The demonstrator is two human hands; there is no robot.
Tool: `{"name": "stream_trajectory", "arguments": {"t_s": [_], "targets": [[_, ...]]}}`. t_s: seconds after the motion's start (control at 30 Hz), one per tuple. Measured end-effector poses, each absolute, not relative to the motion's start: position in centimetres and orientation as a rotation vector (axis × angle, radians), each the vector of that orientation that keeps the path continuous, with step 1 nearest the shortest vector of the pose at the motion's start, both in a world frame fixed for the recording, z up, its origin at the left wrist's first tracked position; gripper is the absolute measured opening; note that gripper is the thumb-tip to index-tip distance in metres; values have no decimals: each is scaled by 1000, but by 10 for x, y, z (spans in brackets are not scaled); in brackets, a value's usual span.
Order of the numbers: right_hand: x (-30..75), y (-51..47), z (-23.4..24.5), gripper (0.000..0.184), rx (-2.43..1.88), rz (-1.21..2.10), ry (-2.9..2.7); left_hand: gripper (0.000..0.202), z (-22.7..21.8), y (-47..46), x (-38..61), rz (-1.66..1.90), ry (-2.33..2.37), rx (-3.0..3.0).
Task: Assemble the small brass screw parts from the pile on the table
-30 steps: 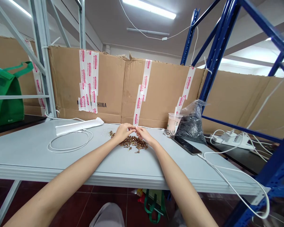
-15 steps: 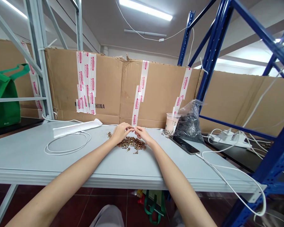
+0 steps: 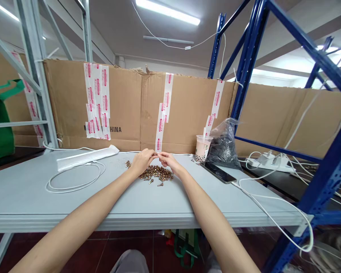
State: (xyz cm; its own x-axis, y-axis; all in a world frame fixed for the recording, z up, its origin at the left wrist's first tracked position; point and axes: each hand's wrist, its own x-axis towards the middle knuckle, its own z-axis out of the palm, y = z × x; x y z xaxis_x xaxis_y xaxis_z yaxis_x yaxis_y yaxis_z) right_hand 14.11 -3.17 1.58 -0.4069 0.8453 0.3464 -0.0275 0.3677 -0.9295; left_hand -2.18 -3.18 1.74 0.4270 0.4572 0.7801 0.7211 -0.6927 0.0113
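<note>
A pile of small brass-coloured screws [image 3: 157,174] lies on the grey table [image 3: 130,201]. My left hand [image 3: 142,161] and my right hand [image 3: 168,160] hover just above the pile's far side. Their fingertips meet in a pinch around something small between them, too small to make out. A few loose screws [image 3: 127,164] lie left of the pile.
A drink cup [image 3: 202,148], a dark plastic bag [image 3: 223,146] and a phone [image 3: 218,173] on a white cable sit at the right. A coiled white cable [image 3: 74,181] and a white wrapper [image 3: 86,156] lie at the left. Taped cardboard [image 3: 136,106] walls the back. Blue rack posts [image 3: 315,197] stand right.
The view has shifted slightly, so everything sits further left. Both hands stay pinched together above the screw pile, with no clear movement.
</note>
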Motion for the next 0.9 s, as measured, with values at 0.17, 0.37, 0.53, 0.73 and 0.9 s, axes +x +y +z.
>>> {"name": "stream_trajectory", "arguments": {"t_s": [0.17,0.37,0.53,0.73,0.9], "targets": [[146,-29,15,26,-666,1279,-1691,27,16,-32,-19,-1054,-1011,-2272],[147,-29,14,24,-653,1358,-1639,26,14,-28,-20,-1041,-941,-2214],[145,-32,17,28,-709,1317,-1669,25,13,-26,-24,-1037,-825,-2231],[146,-34,19,36,-828,1254,-1732,26,13,-25,-25,-974,-733,-2236],[146,-33,21,36,-883,1201,-1767,26,14,-25,-27,-1049,-777,-2200]]}}
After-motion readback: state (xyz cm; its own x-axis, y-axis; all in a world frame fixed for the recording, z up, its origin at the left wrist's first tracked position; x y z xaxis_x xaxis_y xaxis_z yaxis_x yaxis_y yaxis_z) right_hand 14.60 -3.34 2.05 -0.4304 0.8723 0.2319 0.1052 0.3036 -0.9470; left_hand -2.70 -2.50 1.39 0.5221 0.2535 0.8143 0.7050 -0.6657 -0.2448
